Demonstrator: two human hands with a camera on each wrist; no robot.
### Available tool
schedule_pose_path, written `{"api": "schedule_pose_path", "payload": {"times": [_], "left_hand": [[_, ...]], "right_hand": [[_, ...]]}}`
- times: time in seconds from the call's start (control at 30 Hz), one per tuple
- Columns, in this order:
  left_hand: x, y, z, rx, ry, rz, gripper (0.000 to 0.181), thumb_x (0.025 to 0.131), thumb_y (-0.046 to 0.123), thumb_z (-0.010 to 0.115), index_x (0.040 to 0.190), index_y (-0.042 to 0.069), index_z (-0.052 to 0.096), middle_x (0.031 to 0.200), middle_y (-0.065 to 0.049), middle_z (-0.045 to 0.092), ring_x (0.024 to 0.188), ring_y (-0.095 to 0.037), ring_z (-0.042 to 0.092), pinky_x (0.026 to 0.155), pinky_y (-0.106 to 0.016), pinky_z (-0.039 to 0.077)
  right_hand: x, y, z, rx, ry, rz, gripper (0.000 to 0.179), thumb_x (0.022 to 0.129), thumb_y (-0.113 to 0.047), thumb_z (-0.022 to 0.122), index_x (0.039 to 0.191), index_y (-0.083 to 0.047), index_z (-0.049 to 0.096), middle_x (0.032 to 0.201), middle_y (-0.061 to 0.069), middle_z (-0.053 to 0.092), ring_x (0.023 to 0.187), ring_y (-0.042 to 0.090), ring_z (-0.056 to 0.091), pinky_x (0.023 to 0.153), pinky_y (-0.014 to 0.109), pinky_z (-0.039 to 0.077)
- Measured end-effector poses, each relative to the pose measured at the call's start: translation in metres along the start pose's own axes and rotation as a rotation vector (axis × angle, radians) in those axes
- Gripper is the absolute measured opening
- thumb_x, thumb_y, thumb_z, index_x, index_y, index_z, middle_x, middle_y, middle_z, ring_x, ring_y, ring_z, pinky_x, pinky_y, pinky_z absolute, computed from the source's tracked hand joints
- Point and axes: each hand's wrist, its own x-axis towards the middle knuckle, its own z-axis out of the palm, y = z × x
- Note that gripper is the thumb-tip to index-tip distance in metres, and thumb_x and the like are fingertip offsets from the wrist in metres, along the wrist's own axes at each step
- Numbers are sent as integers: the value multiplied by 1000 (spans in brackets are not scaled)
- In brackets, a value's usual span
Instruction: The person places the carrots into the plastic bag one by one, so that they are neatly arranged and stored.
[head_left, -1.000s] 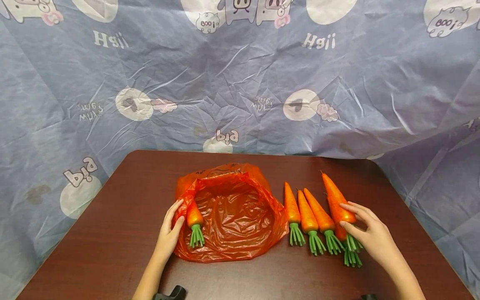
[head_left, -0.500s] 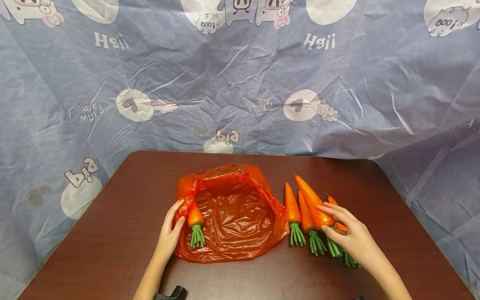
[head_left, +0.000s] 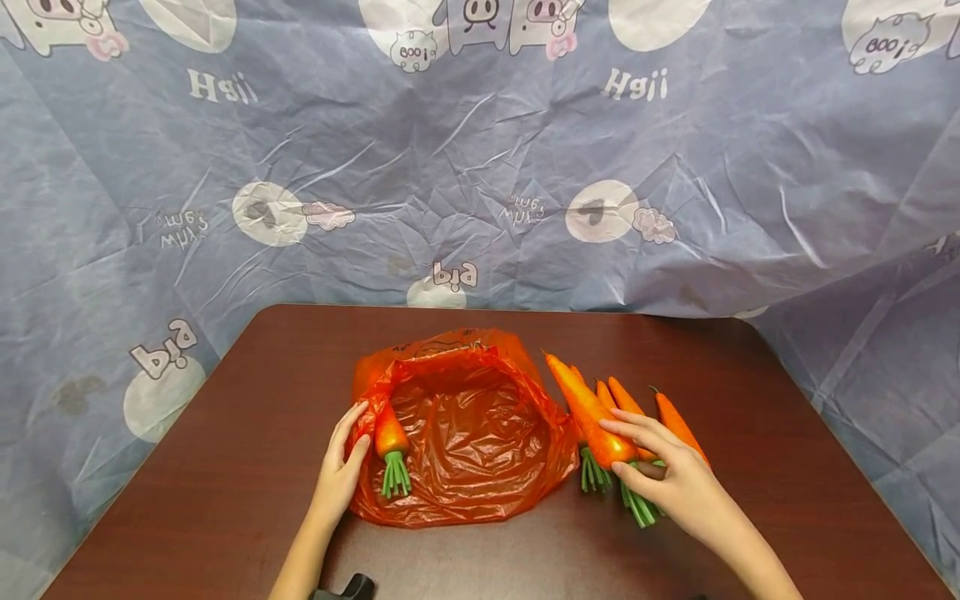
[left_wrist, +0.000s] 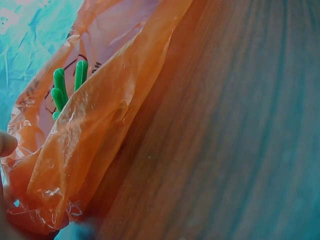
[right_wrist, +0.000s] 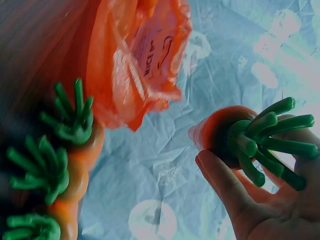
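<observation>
In the head view, the right grip [head_left: 678, 475] holds a carrot [head_left: 596, 417] by its thick end, thumb on one side and fingers on the other, with the thin tip slanting up and left beside the right rim of the red bag [head_left: 480, 500]. From there the held carrot overlaps the loose carrots [head_left: 681, 425], and the hand hides most of its stems. The right wrist view shows what that angle cannot: the stems [right_wrist: 272, 140] fan out over the palm, and there is a plain gap between the held carrot, the bag and the three carrots in line at the left, so it is lifted off the counter [head_left: 225, 467]. The head view, in turn, shows four loose carrots on the counter right of the bag, the rightmost set a little apart. The left grip [head_left: 341, 471] pinches the bag's left rim, fingers outside and thumb toward the mouth. Just inside that rim lies the bagged carrot [head_left: 390, 435], green end toward the person, its tip covered by plastic. The left wrist view gives only its green stalks [left_wrist: 59, 92] above the bag's wall, the orange body out of sight, and a sliver of the hand at the edge. Dark lettering inside the bag, partly legible as "NICE", reads only in the right wrist view.
</observation>
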Motion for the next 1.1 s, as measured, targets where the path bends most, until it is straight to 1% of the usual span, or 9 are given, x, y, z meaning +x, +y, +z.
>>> {"api": "schedule_pose_path", "payload": {"times": [0.1, 0.2, 0.37, 0.4, 0.57, 0.73, 0.87, 1.0, 1.1], "left_hand": [[0, 1, 1, -4, -4, -6, 42, 93, 10, 47, 135, 9, 41, 145, -15, 30, 133, -24, 24, 96, -1, 18], [0, 1, 0, 4, -5, -16, 42, 93, 10, 47, 135, 9, 41, 145, -15, 30, 133, -27, 23, 102, -8, 19], [1, 2, 0, 19, -2, -33, 42, 93, 11, 47, 135, 10, 41, 145, -13, 30, 133, -19, 24, 105, -14, 20], [1, 1, 0, 19, -2, -33, 42, 93, 12, 47, 135, 11, 41, 145, -13, 30, 133, -19, 25, 101, -8, 19], [0, 0, -1, 17, -3, -21, 42, 93, 11, 47, 135, 9, 41, 145, -14, 30, 133, -20, 24, 98, -5, 18], [-1, -2, -2, 24, 5, -25, 42, 94, 12, 47, 135, 10, 41, 145, -13, 31, 131, -2, 24, 98, -3, 17], [-1, -2, -2, 39, 3, -55, 42, 94, 13, 47, 136, 13, 40, 146, -9, 30, 126, 10, 22, 108, -21, 20], [-1, -1, -2, 44, 0, -66, 43, 94, 14, 47, 136, 14, 40, 146, -8, 29, 126, 10, 21, 108, -45, 19], [-1, -1, -2, 40, -2, -64, 43, 94, 14, 47, 136, 14, 40, 146, -9, 29, 127, 9, 21, 110, -35, 20]], "right_hand": [[1, -5, 5, 24, -26, -14, 41, 82, -16, 66, 122, -21, 57, 132, 6, 47, 108, -16, 41, 73, 18, 51], [4, -9, 10, 43, -58, -22, 41, 83, -18, 65, 122, -23, 56, 133, 4, 47, 108, -14, 42, 73, 19, 52], [8, -14, 19, 94, -110, -25, 39, 84, -20, 64, 123, -22, 56, 134, 5, 46, 108, -6, 48, 75, 24, 53], [9, -15, 21, 98, -118, -29, 39, 84, -21, 63, 123, -22, 56, 134, 5, 46, 108, -4, 49, 75, 25, 53], [14, -20, 33, 100, -172, -20, 38, 84, -27, 63, 122, -25, 57, 133, 6, 47, 115, 16, 49, 75, 25, 52], [20, -23, 42, 139, -261, -11, 38, 86, -30, 60, 123, -23, 56, 134, 9, 47, 114, 32, 50, 75, 25, 52], [24, -26, 49, 162, -310, 5, 40, 86, -34, 59, 124, -24, 55, 134, 11, 45, 113, 33, 51, 77, 25, 52], [29, -27, 57, 172, -326, -7, 40, 86, -34, 59, 125, -23, 55, 134, 10, 46, 113, 31, 52, 78, 24, 51], [33, -28, 63, 165, -328, -13, 39, 86, -33, 60, 124, -23, 56, 134, 8, 47, 113, 28, 53, 77, 21, 51]]}}
